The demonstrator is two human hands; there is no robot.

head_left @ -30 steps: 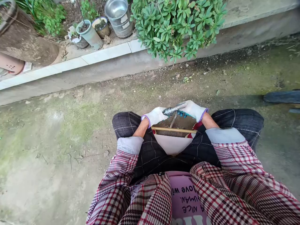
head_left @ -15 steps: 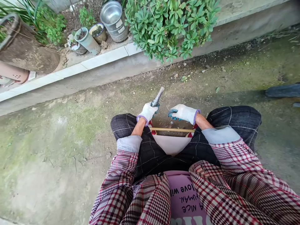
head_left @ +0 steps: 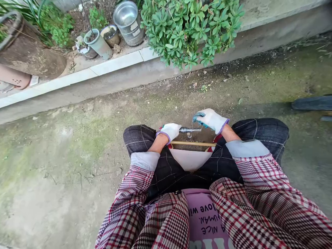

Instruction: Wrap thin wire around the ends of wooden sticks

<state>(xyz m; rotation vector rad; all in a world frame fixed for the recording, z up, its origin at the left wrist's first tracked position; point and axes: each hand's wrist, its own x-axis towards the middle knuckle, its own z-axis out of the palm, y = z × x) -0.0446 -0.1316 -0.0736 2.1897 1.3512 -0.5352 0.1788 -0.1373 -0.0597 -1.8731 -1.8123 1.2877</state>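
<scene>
I sit with both knees apart over a light-coloured container (head_left: pixel 191 159) with a thin wooden rim. My left hand (head_left: pixel 170 131), in a white glove, is closed round one end of a short grey metal rod (head_left: pixel 190 130) that points level to the right. My right hand (head_left: pixel 209 119), in a white glove with blue fingertips, hovers just above and right of the rod's free end. Its fingers are loosely curled and hold nothing that I can see.
Bare mossy ground lies all around. A concrete kerb (head_left: pixel 116 64) runs across the back, with a leafy green shrub (head_left: pixel 192 27), a metal bucket (head_left: pixel 128 20) and small pots (head_left: pixel 100 39) behind it. A dark shoe (head_left: pixel 311 102) shows at the right edge.
A second ago both hands held the rod between them. The left hand then swung it up and away from me, and has now brought it back level. The right hand let go.
</scene>
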